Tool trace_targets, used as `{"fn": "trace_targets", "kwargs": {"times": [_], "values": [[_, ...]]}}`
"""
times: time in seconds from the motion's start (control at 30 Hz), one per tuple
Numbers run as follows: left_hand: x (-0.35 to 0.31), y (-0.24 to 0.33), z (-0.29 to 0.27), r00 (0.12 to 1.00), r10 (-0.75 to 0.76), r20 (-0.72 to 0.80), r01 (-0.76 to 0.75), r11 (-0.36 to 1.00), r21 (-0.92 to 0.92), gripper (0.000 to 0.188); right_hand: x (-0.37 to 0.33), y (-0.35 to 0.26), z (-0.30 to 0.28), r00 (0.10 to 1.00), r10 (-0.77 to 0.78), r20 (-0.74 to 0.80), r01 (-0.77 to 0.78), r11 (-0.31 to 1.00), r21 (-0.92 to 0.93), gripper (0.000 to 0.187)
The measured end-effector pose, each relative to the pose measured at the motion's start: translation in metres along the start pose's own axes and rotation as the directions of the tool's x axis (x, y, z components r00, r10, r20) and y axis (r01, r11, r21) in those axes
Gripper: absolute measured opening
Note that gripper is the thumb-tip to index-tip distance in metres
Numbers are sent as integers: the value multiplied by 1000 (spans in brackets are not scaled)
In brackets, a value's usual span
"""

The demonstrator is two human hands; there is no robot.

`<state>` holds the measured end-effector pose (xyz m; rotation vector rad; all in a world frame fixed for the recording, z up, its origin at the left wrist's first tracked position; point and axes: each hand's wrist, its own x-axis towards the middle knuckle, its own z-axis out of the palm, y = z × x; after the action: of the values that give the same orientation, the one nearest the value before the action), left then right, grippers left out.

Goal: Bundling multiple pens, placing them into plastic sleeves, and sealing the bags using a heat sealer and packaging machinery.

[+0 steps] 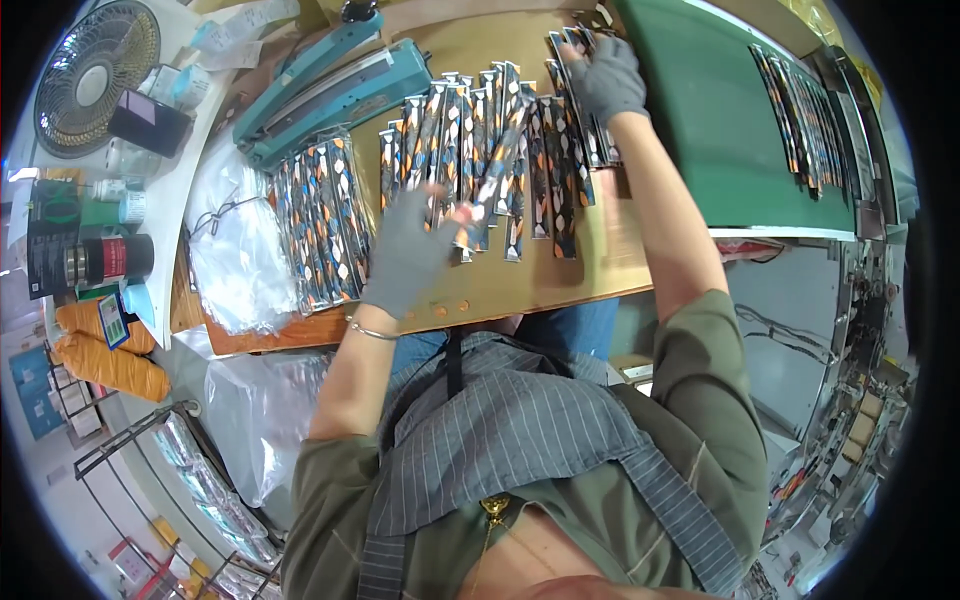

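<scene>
Long narrow packets (440, 130), black with orange, white and blue shapes, lie in an uneven row on the tan work surface. My left hand (410, 250), in a grey glove with bare fingertips, is slightly blurred at the near side of the row. Its thumb and finger close on the lower end of a slanted packet (500, 165) that crosses over the others. My right hand (607, 80), gloved alike, reaches to the far right end of the row. Its fingers curl around the upper ends of some packets (562, 75); the exact grip is partly hidden.
Left of the row lie a teal bar sealer (340, 100), a block of packets (320, 220) and clear plastic bags (235, 250). At right, a green belt surface (700, 120) carries more packets (790, 120). A fan (97, 80), phone (150, 122) and flask (112, 260) stand at far left.
</scene>
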<state>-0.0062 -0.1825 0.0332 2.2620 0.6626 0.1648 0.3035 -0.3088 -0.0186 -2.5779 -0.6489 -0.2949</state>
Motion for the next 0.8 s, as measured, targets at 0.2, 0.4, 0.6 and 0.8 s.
{"fn": "trace_targets", "kwargs": {"times": [0.2,0.4,0.6,0.8], "values": [[62,-77,25,929,-50,-367,95,990,105,66,-16,16,46,990,108,-91,-118,988,-102,89],[71,10,54,943,-277,187,292,410,-864,51,-106,-110,-11,847,143,512,-400,807,436,83],[48,5,16,989,-107,106,145,500,-853,43,-116,-121,-25,664,-230,712,-730,6,683,46],[12,28,-66,842,536,-54,-539,841,-54,92,-130,-149,-108,787,-506,352,-456,-94,885,96]]}}
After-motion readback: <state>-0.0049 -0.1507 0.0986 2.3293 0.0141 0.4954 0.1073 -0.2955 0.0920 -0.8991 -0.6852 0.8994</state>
